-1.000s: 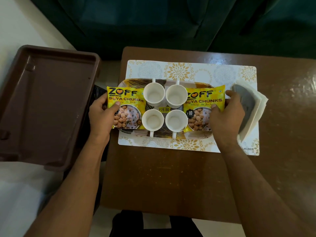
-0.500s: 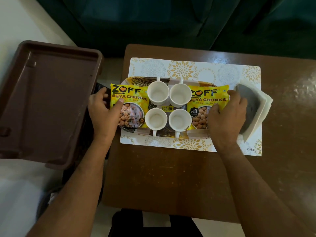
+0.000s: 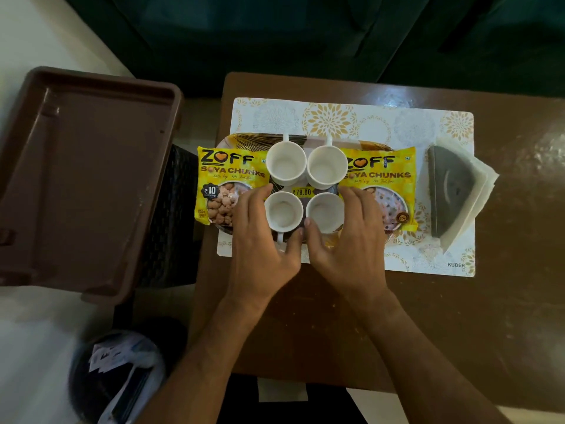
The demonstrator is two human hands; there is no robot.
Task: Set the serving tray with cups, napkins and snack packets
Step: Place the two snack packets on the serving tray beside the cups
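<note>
Left hand point(image 3: 263, 237): cupped round the lower-left cup point(image 3: 283, 213) at frame centre — gripping it.
Right hand point(image 3: 348, 237): likewise grasping the lower-right cup point(image 3: 324, 212).

Brown wooden table point(image 3: 382, 332), scuffed and a bit glossy. Sitting right on it: a white placemat point(image 3: 336, 117) with gold flower prints, "KUBER" printed in its near right corner. On the placemat's left half, a patterned serving tray point(image 3: 260, 139), mostly hidden under its load. On the placemat's right end, a stack of white napkins point(image 3: 477, 194) with a dark grey wedge-shaped holder point(image 3: 449, 191) on top, corners poking just past the placemat's right edge. Left of the table, off its edge, a brown plastic tray point(image 3: 85, 179), apparently resting on something else.
</note>
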